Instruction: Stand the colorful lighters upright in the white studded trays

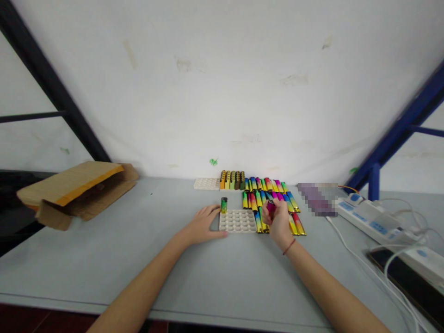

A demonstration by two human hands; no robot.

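Note:
My left hand (204, 226) spans the left side of a white tray (239, 229) with rows of round hollows, thumb at the front edge and fingers by the back corner. A green lighter (224, 205) with a black top stands upright in that corner of the tray. To the right, my right hand (279, 224) is closed around a dark pink lighter (271, 208), held above lying lighters. Those lighters (267, 200), metallic and many-coloured, lie side by side in three rows; my right hand hides part of the nearest row.
Behind, a block of upright lighters (232, 179) stands beside another white tray (206, 183) near the wall. An opened cardboard box (79, 187) lies at left. Power strips (378, 222), white cables (342, 238), a dark phone (409, 277) and a blurred purple item (317, 199) are at right.

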